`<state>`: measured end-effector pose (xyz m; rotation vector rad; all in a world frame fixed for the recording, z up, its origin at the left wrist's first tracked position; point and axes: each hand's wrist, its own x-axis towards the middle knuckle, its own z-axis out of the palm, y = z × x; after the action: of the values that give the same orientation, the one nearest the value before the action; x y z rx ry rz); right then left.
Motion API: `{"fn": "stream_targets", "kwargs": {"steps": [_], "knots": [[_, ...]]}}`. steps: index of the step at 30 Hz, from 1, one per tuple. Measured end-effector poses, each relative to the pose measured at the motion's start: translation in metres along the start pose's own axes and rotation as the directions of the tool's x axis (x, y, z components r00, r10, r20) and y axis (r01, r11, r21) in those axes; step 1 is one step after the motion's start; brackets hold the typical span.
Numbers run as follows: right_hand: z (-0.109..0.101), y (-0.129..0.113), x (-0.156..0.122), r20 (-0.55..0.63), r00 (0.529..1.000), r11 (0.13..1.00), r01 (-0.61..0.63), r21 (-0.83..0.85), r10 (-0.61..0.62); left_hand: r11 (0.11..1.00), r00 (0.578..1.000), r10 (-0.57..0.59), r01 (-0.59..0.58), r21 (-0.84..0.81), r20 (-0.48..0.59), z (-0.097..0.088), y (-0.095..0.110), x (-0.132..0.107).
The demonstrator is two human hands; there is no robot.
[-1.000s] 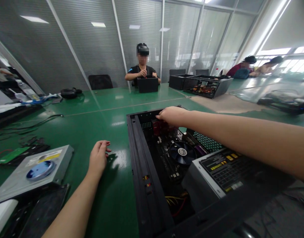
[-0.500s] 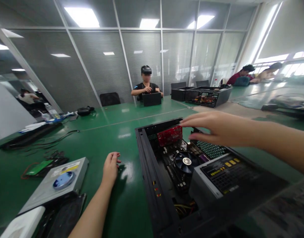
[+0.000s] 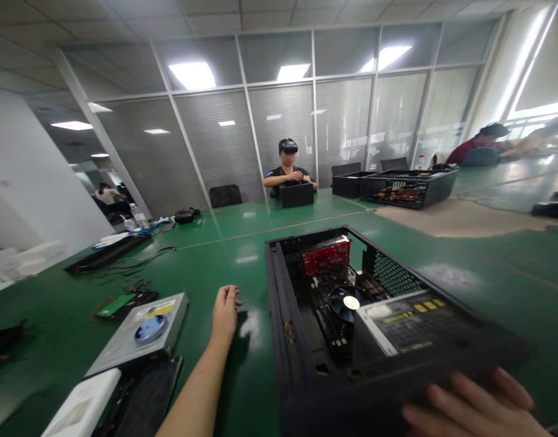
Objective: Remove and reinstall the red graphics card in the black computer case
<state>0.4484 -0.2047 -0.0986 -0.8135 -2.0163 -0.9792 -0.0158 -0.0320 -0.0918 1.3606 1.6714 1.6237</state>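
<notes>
An open black computer case (image 3: 279,315) lies on the green table in front of me. Inside it are a red graphics card (image 3: 326,256), a round black cooler fan (image 3: 347,299) and a grey power supply (image 3: 399,321). My left hand (image 3: 224,312) rests on the table just left of the case, fingers loosely curled, holding nothing. My right hand (image 3: 474,406) lies at the case's near right corner, its fingers stretched out against the black edge.
A grey optical drive (image 3: 139,332) lies at the near left, with a white box (image 3: 81,408) and a black panel (image 3: 146,397) in front of it. Cables and a green board (image 3: 117,303) lie farther left. A person sits opposite with a black case (image 3: 297,194); further cases (image 3: 410,187) stand at the far right.
My right hand has left the red card at the far end of the case and come back to the case's near corner. The view has tilted upward. My left hand has stayed put.
</notes>
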Motion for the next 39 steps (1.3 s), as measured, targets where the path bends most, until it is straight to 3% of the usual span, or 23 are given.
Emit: {"fn": "stream_targets", "kwargs": {"steps": [3, 6, 8, 10, 12, 14, 16, 20, 23, 28, 34, 36, 39], "knots": [[0.052, 0.002, 0.036, 0.183, 0.97, 0.986, 0.166, -0.006, -0.162, 0.999, 0.993, -0.027, 0.023, -0.034, -0.116, -0.004, -0.002, 0.002], [0.139, 0.013, 0.094, 0.207, 0.97, 0.99, 0.108, 0.09, -0.125, 0.999, 0.981, -0.035, 0.027, -0.045, -0.192, -0.008, -0.002, 0.003], [0.203, 0.021, 0.147, 0.32, 0.94, 0.981, 0.065, 0.182, -0.122, 0.999, 0.981, -0.015, 0.009, -0.035, -0.194, -0.008, -0.001, 0.003], [0.258, 0.025, 0.208, 0.55, 0.832, 0.975, -0.052, 0.214, -0.076, 0.999, 0.985, 0.036, -0.036, 0.0, -0.166, -0.006, 0.0, 0.003], [0.3, 0.017, 0.264, 0.769, 0.636, 0.965, -0.16, 0.207, -0.06, 0.993, 0.985, 0.108, -0.099, 0.071, -0.134, -0.004, 0.0, 0.003], [0.327, -0.006, 0.305, 0.809, 0.585, 0.957, -0.198, 0.213, -0.059, 0.979, 0.98, 0.168, -0.154, 0.137, -0.102, -0.003, -0.001, 0.005], [0.342, -0.039, 0.325, 0.789, 0.611, 0.946, -0.212, 0.247, -0.069, 0.971, 0.979, 0.19, -0.176, 0.163, -0.075, -0.003, -0.002, 0.006], [0.342, -0.092, 0.311, 0.709, 0.692, 0.916, -0.185, 0.355, -0.136, 0.97, 0.981, 0.183, -0.168, 0.176, -0.071, -0.004, -0.005, 0.007], [0.328, -0.095, 0.28, 0.658, 0.734, 0.898, -0.159, 0.409, -0.17, 0.969, 0.981, 0.183, -0.17, 0.181, -0.059, -0.004, -0.005, 0.007], [0.28, -0.061, 0.23, 0.623, 0.759, 0.879, -0.156, 0.451, -0.186, 0.968, 0.981, 0.187, -0.174, 0.178, -0.055, -0.005, -0.005, 0.007], [0.183, -0.013, 0.161, 0.505, 0.842, 0.738, -0.216, 0.639, -0.191, 0.956, 0.974, 0.226, -0.217, 0.195, -0.022, -0.005, 0.0, 0.004], [0.156, 0.004, 0.138, 0.482, 0.868, 0.722, -0.259, 0.642, -0.118, 0.937, 0.963, 0.268, -0.265, 0.226, 0.02, -0.005, 0.004, 0.002], [0.13, 0.03, 0.114, 0.454, 0.885, 0.749, -0.368, 0.551, 0.102, 0.912, 0.954, 0.295, -0.3, 0.28, 0.06, -0.006, 0.007, 0.0]]}}
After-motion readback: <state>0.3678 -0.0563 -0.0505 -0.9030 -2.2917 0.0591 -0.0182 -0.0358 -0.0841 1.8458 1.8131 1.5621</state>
